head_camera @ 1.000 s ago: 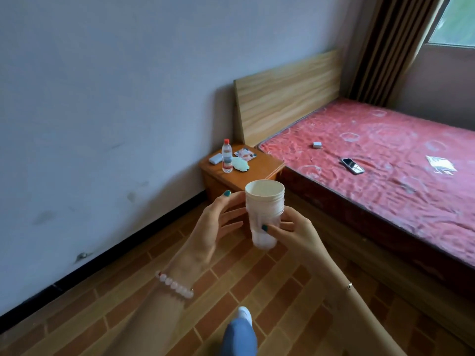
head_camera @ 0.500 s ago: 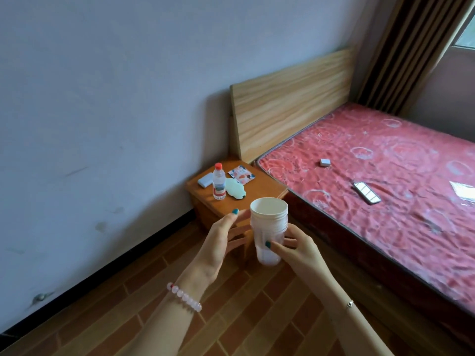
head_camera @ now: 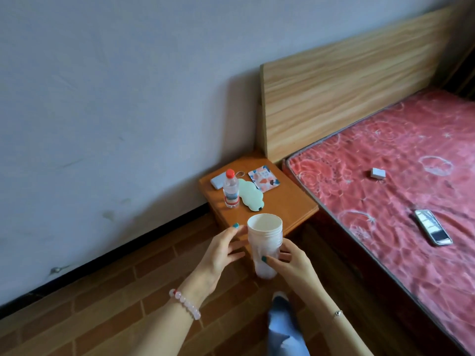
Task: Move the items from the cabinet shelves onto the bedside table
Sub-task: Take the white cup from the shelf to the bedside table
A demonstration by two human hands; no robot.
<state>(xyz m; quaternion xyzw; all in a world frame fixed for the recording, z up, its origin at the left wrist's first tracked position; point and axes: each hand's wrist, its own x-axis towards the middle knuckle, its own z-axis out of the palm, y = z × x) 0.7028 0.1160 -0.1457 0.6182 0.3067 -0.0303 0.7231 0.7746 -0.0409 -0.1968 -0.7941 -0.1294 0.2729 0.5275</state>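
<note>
The person is holding a white, translucent plastic stack of cups (head_camera: 265, 242) in the air, just in front of the near edge of the small orange-brown wooden bedside table (head_camera: 288, 201). The stack is standing upright, its long axis vertical, and the open mouth is pointing up. The right hand (head_camera: 290, 263) is gripping the lower part, with the thumb in front and the fingers curling behind. The left hand (head_camera: 218, 253) is lying spread, its nearly straight fingers touching the left side of the stack.

On the far left part of the tabletop a clear water bottle with a red cap (head_camera: 230, 188) is standing upright. Just beside it are lying a pale green cloud-shaped pad (head_camera: 250, 195), a patterned square card (head_camera: 264, 178) and a pale flat rectangular block (head_camera: 218, 181). To the right, on the red mattress (head_camera: 385, 140), a phone (head_camera: 433, 227) and a small white box (head_camera: 377, 173) are resting well apart.
</note>
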